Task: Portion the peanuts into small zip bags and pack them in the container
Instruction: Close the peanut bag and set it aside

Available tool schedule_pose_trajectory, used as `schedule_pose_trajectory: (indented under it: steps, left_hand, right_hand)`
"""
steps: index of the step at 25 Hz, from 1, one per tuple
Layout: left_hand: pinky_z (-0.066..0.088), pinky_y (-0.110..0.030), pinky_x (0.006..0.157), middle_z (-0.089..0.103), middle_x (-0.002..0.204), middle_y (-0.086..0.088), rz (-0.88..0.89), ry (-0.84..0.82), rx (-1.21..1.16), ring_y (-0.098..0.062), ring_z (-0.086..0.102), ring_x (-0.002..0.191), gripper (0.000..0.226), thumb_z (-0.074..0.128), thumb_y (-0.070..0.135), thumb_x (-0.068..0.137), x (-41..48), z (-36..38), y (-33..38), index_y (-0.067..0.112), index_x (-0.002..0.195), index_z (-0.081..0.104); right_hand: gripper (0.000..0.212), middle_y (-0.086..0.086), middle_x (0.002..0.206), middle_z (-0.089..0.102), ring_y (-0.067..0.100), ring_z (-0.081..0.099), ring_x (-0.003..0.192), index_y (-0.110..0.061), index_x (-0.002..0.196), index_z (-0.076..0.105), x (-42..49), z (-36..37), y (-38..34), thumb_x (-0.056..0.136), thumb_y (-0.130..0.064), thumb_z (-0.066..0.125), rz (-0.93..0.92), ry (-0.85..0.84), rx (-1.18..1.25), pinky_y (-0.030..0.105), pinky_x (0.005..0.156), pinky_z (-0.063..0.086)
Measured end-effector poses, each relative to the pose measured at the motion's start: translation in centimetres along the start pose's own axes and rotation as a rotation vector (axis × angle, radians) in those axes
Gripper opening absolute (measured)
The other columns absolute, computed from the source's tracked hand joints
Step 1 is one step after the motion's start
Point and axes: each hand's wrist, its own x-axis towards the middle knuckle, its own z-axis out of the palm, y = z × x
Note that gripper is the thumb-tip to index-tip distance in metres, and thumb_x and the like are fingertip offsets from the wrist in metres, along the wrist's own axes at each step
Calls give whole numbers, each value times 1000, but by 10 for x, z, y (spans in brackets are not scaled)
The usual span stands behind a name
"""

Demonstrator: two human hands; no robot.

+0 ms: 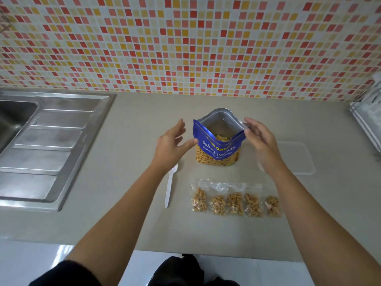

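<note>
a grey countertop [206, 234] meets a far wall [185, 38] of red, orange and cream mosaic tiles, with a steel sink [14, 118] and drainboard [47, 141] left, perhaps a white rack [367, 116] right, glossy white floor [37, 252] near.

Open blue peanut bag [218, 150] upright, row of five filled zip bags [235, 203], clear container [298, 158] right

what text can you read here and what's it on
"Salted Peanuts": white, on the blue peanut bag, middle letters lost in a crease.
Yellow brand line above it: folded over, only "GAR" readable.
Small line beneath: too blurred to read.
</note>
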Motion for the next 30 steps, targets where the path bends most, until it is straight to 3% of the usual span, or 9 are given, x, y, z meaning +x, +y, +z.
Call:
schedule_pose_trajectory:
  steps: [3,6,8,11,13,17,20,23,30]
  left_hand:
    - [41,-26,105,49,139,1,49,-220,-69,-9,49,125,86,80,25,70,33,9,2,19,142,34]
    - [54,-41,87,71,98,2,43,-311,-185,-16,67,95,46,85,25,59,52,13,-2,20,98,62]
    - [55,-41,74,74,82,3,58,-331,-202,-19,69,85,31,84,17,60,60,14,-3,18,71,55]
    - [52,-23,60,72,70,7,133,-341,-142,-8,70,79,39,80,5,68,73,12,-1,19,60,45]
    - [48,-15,56,67,63,11,207,-333,-34,1,67,71,34,79,7,70,81,7,4,21,63,49]
    - [48,-3,74,68,105,10,439,-366,204,17,61,84,39,73,22,76,90,-4,7,20,115,65]
    - [44,-4,71,75,94,-4,771,-376,437,-3,61,91,44,56,39,84,94,-11,6,5,108,70]
    - [46,-17,70,74,84,-9,902,-406,557,-14,65,75,51,40,45,92,95,-16,5,4,101,69]
    - [52,-34,70,69,100,-3,708,-495,845,-21,63,86,34,56,35,89,96,2,35,15,116,56]
  right_hand:
    - [38,-14,105,69,1,61,100,-23,114,58,3,-13,15,80,-8,69,15,-144,20,15,86,46]
    - [37,-16,88,71,0,62,87,-21,93,60,12,-13,21,64,-23,81,-1,-167,-36,15,82,47]
    - [29,-16,73,67,-2,59,73,-23,78,54,18,-11,21,63,-22,79,5,-164,-42,12,70,46]
    - [30,-13,64,61,5,54,66,-30,69,54,26,-15,22,59,-38,81,-8,-159,-87,16,62,43]
    - [23,-15,68,66,1,57,66,-31,77,58,30,-18,22,70,-20,78,-29,-156,-122,15,65,46]
    - [23,-19,65,70,-7,60,63,-21,81,64,37,-23,24,79,2,66,-15,-134,-172,10,62,45]
    - [21,-20,64,69,-8,61,64,-17,85,67,39,-26,22,80,3,65,-3,-141,-192,9,62,46]
    - [19,-18,68,71,-4,65,68,-14,92,67,42,-27,15,81,1,64,1,-173,-218,11,64,49]
    - [5,-1,73,67,10,60,62,-20,82,64,41,-33,0,86,-17,65,-104,-246,-520,19,56,43]
